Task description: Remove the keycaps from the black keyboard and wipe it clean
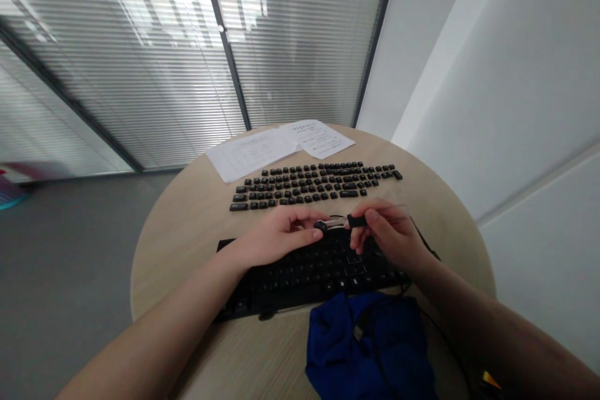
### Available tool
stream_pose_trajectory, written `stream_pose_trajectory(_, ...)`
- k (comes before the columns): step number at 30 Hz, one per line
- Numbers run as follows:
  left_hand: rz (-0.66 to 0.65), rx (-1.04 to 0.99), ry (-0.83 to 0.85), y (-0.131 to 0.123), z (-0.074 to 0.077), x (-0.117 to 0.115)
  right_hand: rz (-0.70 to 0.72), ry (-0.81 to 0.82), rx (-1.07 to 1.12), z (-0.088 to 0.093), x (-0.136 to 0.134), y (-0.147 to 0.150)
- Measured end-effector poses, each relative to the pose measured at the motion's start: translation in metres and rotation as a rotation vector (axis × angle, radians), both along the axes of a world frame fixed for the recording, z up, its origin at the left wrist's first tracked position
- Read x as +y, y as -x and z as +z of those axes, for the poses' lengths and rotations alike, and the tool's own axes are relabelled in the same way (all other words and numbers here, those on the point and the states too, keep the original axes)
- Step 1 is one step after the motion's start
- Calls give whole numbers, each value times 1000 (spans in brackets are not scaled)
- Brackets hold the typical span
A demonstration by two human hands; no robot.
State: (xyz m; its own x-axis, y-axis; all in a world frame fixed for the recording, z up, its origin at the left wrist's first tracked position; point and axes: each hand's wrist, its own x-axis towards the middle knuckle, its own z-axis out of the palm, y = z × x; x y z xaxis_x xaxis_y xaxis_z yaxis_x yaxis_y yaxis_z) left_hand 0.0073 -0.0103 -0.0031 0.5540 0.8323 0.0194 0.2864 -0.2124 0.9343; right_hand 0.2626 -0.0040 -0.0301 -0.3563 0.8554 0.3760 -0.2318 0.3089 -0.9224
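Above the keyboard, my left hand (281, 234) is closed, with a small black keycap (321, 225) between thumb and forefinger. My right hand (389, 231) grips the black handle of a keycap puller (357, 220) between thumb and fingers. The puller's thin wire end points left and reaches the keycap; whether it is still hooked around it, I cannot tell. Under both hands lies a black keyboard (300, 275), tilted slightly on the table. Its upper right part is partly hidden by my hands.
Rows of loose black keycaps (304, 184) are laid out on the round wooden table (178, 231) beyond the keyboard. Printed papers (262, 150) lie at the far edge. In front, a blue cloth (370, 350) carries a black cable with a USB plug (359, 332).
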Motion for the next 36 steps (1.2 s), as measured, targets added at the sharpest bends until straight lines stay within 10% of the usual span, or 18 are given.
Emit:
stream_pose_trajectory(21, 306, -126, -10, 7, 4, 10, -316, -602, -186, -3, -15, -8)
stream_pose_trajectory(24, 206, -43, -4, 9, 10, 6, -452, -823, -355, 9, -14, -11)
stream_pose_trajectory(36, -168, 42, 141, -5, 8, -7, -232, -1107, -813, -1, -11, 5)
